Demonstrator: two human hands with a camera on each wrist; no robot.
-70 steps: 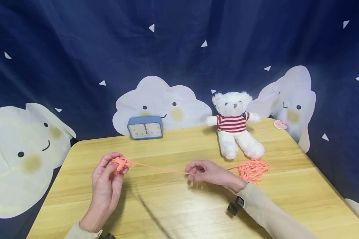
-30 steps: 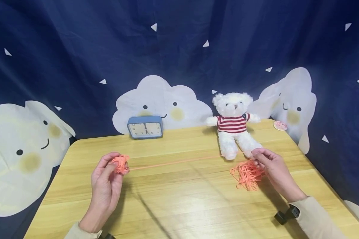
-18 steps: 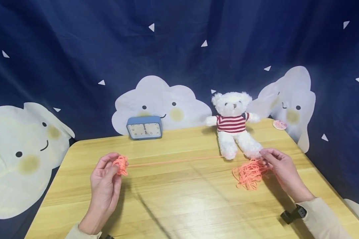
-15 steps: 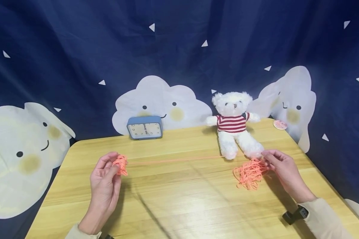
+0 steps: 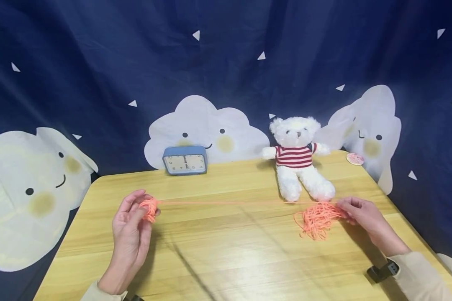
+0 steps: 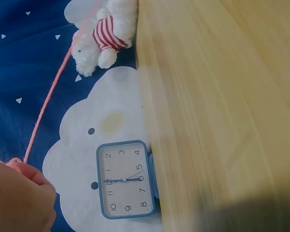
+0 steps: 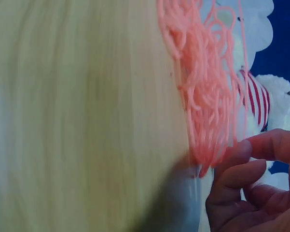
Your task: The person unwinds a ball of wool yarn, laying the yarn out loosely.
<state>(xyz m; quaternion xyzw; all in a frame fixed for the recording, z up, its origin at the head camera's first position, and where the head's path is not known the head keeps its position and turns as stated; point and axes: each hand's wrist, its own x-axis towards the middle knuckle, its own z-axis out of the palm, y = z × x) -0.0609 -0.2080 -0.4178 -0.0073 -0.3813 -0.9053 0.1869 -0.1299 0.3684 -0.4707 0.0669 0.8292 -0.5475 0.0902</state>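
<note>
My left hand (image 5: 129,234) is raised over the left part of the table, gripping a small wound bundle of orange yarn (image 5: 149,209) between thumb and fingers. From it a single strand (image 5: 218,202) stretches almost level across to my right hand (image 5: 369,221), whose thumb and index finger pinch it. Just left of that hand lies a loose, tangled heap of the same yarn (image 5: 318,219). The right wrist view shows the heap (image 7: 202,82) close to the pinching fingertips (image 7: 241,147). In the left wrist view the strand (image 6: 48,99) runs taut; the bundle is mostly hidden behind the hand.
A white teddy bear (image 5: 294,156) in a striped shirt sits directly behind the yarn heap. At the back left of the wooden table (image 5: 211,255) stands a blue clock (image 5: 186,162). A round pink disc (image 5: 355,159) lies at the back right corner, before a dark blue curtain (image 5: 226,62).
My right hand has travelled from mid-table to the right, past the heap, lengthening the strand; lately it shifted slightly right and lower. The left hand keeps its place, its bundle turned somewhat.
</note>
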